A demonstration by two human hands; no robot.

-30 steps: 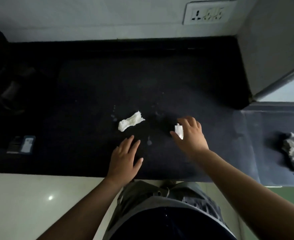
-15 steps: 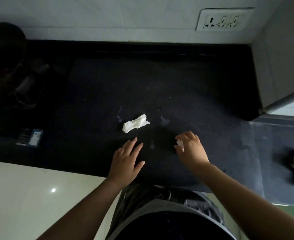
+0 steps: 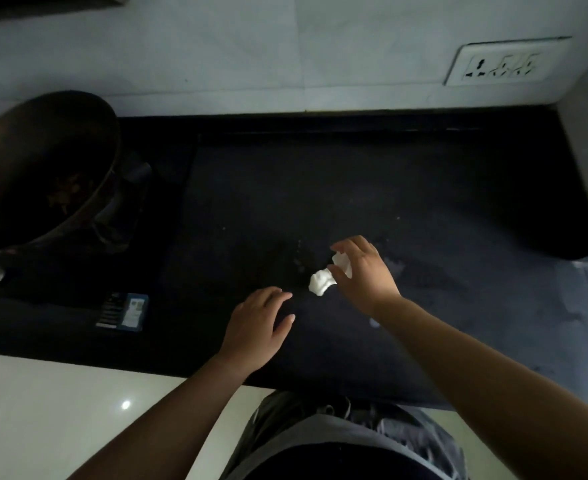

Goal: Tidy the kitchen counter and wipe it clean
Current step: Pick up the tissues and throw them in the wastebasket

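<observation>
On the black counter (image 3: 354,188) lies a crumpled white tissue (image 3: 319,284). My right hand (image 3: 367,277) hovers over its right end, thumb and fingertips touching it, and the fingers also pinch a small white paper scrap (image 3: 343,263). To the left, my left hand (image 3: 258,327) rests palm down on the counter with its fingers apart and nothing in it. Pale wet spots (image 3: 394,267) show on the counter beside my right hand.
A dark pan (image 3: 43,161) with food bits sits on a stove at the left. A small blue printed card (image 3: 123,311) lies near the counter's front edge. A white wall socket (image 3: 503,62) is at the back right, and a wall corner bounds the right side.
My right hand has moved left, carrying the scrap, and now touches the crumpled tissue. The view has swung left, bringing the pan into sight. My left hand has barely moved.
</observation>
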